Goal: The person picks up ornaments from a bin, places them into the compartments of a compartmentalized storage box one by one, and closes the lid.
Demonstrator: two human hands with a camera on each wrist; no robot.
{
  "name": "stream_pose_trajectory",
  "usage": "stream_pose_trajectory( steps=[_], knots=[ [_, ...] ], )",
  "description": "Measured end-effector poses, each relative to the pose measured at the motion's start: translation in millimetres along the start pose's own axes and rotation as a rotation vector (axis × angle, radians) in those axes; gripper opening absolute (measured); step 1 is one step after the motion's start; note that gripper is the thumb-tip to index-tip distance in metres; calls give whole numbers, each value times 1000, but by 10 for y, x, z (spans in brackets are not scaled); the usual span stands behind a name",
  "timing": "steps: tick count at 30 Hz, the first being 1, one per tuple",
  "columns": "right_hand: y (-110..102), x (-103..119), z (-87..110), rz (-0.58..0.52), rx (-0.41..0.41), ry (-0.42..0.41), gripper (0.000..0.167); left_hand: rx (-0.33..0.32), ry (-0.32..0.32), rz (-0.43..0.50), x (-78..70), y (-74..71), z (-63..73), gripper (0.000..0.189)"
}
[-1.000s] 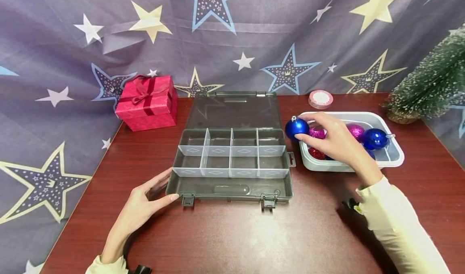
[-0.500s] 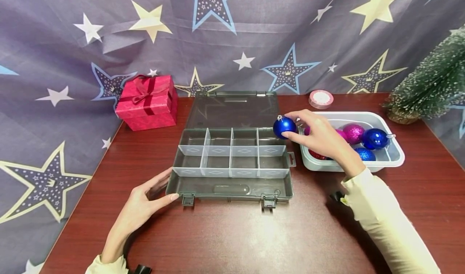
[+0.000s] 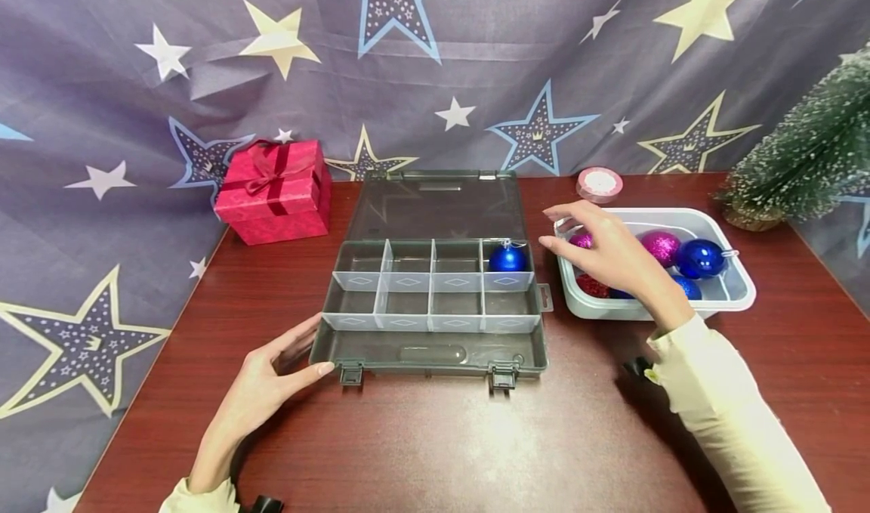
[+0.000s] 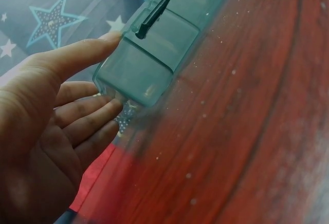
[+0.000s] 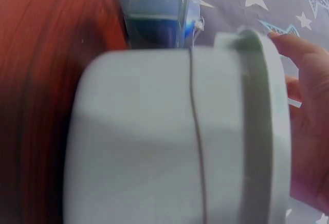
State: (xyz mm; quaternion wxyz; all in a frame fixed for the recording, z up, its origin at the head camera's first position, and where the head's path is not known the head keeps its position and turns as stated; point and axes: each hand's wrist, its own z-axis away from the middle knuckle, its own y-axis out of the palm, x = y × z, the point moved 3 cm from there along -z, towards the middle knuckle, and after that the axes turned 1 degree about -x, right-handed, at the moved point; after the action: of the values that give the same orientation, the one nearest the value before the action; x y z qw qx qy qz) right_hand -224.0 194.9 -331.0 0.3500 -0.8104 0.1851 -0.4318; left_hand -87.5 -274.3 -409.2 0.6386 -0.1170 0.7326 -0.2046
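Note:
A dark see-through divider box lies with its lid up on the table. In its back right compartment sits a shiny blue bauble, its silver cap upward. My left hand rests at the box's front left corner, thumb on the rim and straight fingers along the side, as the left wrist view also shows. Above the left end of a white tub is my right hand, thumb and fingers apart with nothing between them. The tub holds a pink glitter bauble, a blue bauble and a red glitter one, among others partly hidden.
A red gift box stands at the back left. Behind the tub lies a roll of pink ribbon. At the far right is a small frosted tree. A starry cloth hangs behind the table.
My right hand carried the blue bauble left from over the tub to the box, let it go in the back right compartment, and moved back right. My left hand stayed still.

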Motion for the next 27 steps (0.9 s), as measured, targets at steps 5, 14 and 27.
stream_pose_trajectory(
  steps=[5, 14, 27],
  knots=[
    [-146, -73, 108, 4, -30, 24, 40, -1, 1, 3, -4, 3, -5, 68],
    [-355, -282, 303, 63, -51, 142, 44, -2, -4, 0, -6, -3, -5, 68],
    [-300, -483, 304, 138, 72, 149, 43, -2, -10, 2, 9, 1, -1, 68]
  ],
)
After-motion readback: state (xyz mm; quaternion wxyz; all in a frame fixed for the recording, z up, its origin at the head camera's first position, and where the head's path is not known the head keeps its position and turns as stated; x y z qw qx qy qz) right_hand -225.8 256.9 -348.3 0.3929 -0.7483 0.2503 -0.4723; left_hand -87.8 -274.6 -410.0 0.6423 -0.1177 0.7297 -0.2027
